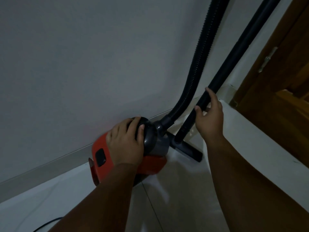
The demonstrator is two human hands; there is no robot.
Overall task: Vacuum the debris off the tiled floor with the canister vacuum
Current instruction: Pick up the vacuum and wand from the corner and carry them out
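A red and grey canister vacuum (151, 163) stands on the pale tiled floor (175, 190) against the wall. My left hand (125, 141) rests on top of it, fingers wrapped over its dark handle. A black ribbed hose (199, 61) rises from the canister's front end. Beside it a smooth black wand (234, 56) leans up toward the top right, ending in a black floor nozzle (189, 149) on the tiles. My right hand (209, 114) curls around the lower part of the wand. No debris shows in the dim light.
A grey wall (83, 64) with a skirting board (50, 166) runs along the left. A white wall corner (250, 139) and a brown wooden door (280, 72) stand to the right. A black cable (45, 225) lies on the floor at the bottom left.
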